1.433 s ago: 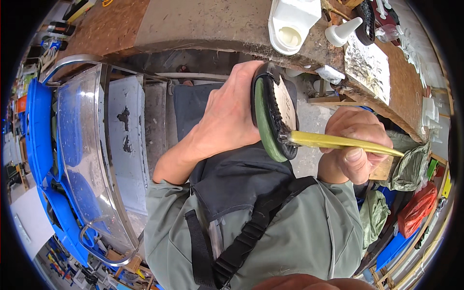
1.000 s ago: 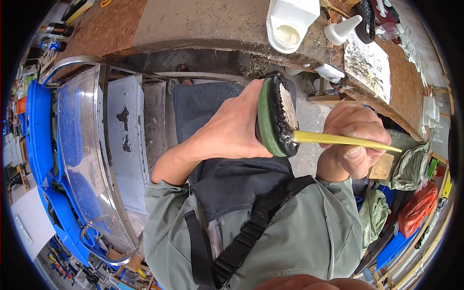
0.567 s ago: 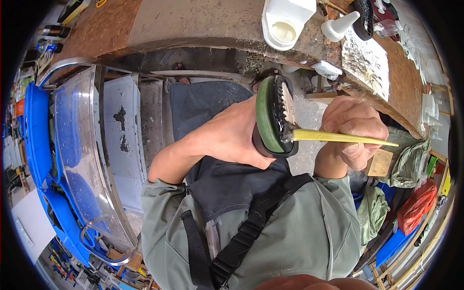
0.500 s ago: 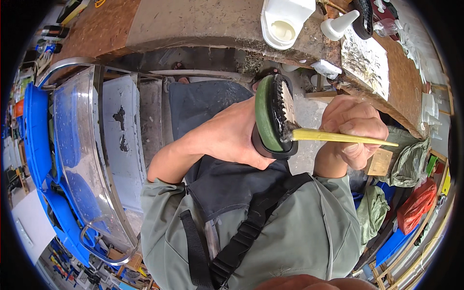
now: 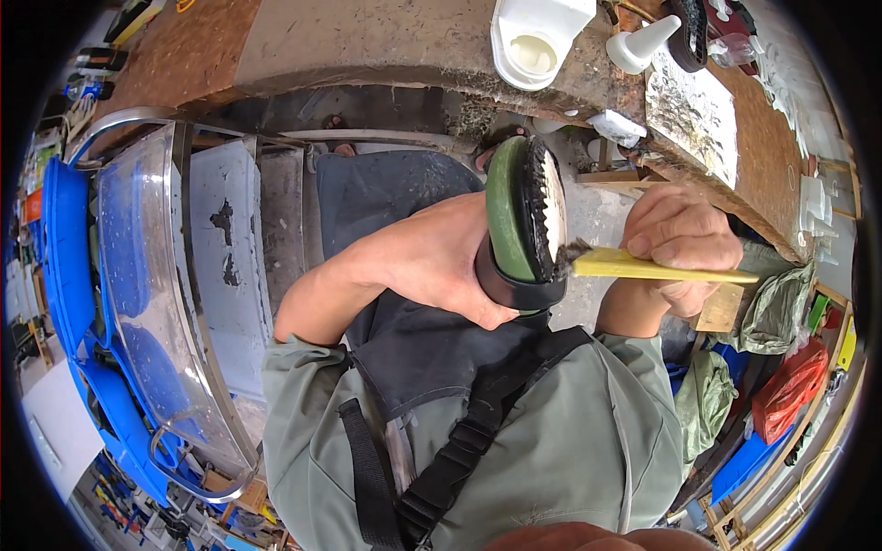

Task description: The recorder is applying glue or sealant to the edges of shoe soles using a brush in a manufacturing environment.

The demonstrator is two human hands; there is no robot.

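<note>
My left hand (image 5: 441,253) is wrapped round a green and black shoe (image 5: 511,216), held up on its side over my lap. The shoe's pale sole with a jagged black border faces right. My right hand (image 5: 684,234) pinches a brush (image 5: 611,264) with a flat yellow handle. Its short dark bristles are at the lower end of the sole, at its edge; whether they touch it I cannot tell. The palm side of my left hand is mostly hidden behind the shoe.
Ahead is a worn workbench (image 5: 367,46) with an open white container (image 5: 535,55), a white cone-shaped nozzle (image 5: 643,46), a black sole (image 5: 689,37) and a stained paper sheet (image 5: 694,119). A metal-framed rack (image 5: 175,294) stands left; a red bag (image 5: 788,390) lies right.
The brush has shifted a little right, away from the sole's face, and its handle has turned to show more of its flat side. The shoe has barely moved in my left hand.
</note>
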